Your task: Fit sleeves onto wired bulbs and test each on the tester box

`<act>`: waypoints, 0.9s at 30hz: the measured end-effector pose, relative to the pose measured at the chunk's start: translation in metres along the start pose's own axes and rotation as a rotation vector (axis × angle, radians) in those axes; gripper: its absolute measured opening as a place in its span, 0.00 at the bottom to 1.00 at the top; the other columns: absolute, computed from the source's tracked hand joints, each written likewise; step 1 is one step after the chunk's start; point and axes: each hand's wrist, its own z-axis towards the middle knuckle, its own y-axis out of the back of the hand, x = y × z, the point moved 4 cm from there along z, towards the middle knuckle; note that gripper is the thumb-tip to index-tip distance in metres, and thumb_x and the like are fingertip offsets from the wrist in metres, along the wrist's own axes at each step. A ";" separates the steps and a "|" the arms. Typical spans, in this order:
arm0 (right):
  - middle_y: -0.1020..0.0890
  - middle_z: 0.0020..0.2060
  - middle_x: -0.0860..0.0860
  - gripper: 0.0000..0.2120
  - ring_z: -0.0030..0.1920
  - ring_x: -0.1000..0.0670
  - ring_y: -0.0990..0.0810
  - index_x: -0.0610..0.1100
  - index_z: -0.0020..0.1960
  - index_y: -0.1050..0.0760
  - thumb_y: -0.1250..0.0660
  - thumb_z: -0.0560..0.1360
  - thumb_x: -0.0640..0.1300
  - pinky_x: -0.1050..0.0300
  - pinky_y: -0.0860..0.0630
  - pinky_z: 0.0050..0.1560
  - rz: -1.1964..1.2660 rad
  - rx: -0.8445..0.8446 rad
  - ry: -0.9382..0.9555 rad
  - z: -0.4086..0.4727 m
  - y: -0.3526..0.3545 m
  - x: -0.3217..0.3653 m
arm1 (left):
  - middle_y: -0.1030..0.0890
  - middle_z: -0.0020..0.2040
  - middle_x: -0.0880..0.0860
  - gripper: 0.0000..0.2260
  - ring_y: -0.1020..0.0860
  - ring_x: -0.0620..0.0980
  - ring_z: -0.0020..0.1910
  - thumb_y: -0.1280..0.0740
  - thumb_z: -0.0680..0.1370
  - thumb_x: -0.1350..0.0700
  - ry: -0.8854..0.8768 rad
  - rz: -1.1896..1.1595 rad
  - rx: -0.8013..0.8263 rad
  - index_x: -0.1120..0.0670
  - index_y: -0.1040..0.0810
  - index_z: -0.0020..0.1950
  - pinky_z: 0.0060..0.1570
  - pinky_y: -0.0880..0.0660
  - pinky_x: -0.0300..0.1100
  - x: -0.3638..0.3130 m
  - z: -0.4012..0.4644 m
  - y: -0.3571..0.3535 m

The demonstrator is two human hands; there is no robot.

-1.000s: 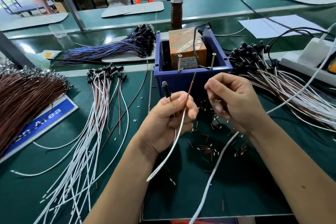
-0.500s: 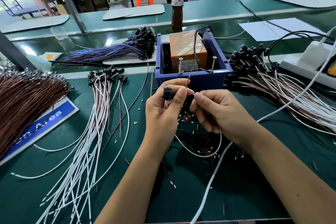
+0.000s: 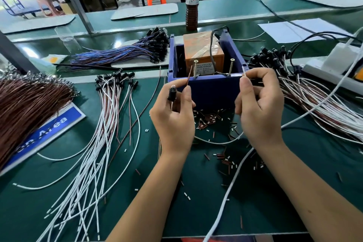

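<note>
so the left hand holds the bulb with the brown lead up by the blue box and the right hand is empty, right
Not quite. In the head view the right hand is not empty: it pinches the white lead. The left hand does hold the bulb with the brown lead up by the blue box.

Glossy blue plastic tester box (image 3: 204,88), matt green mat (image 3: 196,212), metal screws (image 3: 195,68)
</note>
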 end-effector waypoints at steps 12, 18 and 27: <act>0.22 0.31 0.55 0.07 0.28 0.57 0.24 0.39 0.52 0.20 0.35 0.84 0.40 0.64 0.33 0.29 -0.313 -0.141 0.213 0.005 -0.007 0.004 | 0.18 0.37 0.53 0.08 0.19 0.46 0.33 0.31 0.82 0.63 0.027 0.031 -0.012 0.58 0.16 0.60 0.38 0.24 0.36 0.003 -0.001 -0.009; 0.20 0.32 0.54 0.08 0.29 0.54 0.21 0.40 0.55 0.18 0.36 0.85 0.40 0.57 0.27 0.29 -0.291 -0.139 0.198 0.002 -0.006 0.004 | 0.17 0.38 0.53 0.08 0.19 0.47 0.33 0.31 0.82 0.63 0.057 -0.003 -0.007 0.59 0.16 0.60 0.40 0.23 0.38 0.002 -0.001 -0.008; 0.16 0.40 0.53 0.09 0.32 0.53 0.19 0.38 0.57 0.17 0.35 0.85 0.40 0.56 0.23 0.32 -0.311 -0.137 0.208 0.001 -0.003 0.006 | 0.19 0.31 0.48 0.07 0.21 0.43 0.32 0.31 0.82 0.62 0.099 0.007 -0.024 0.59 0.15 0.58 0.42 0.25 0.34 0.002 -0.001 -0.005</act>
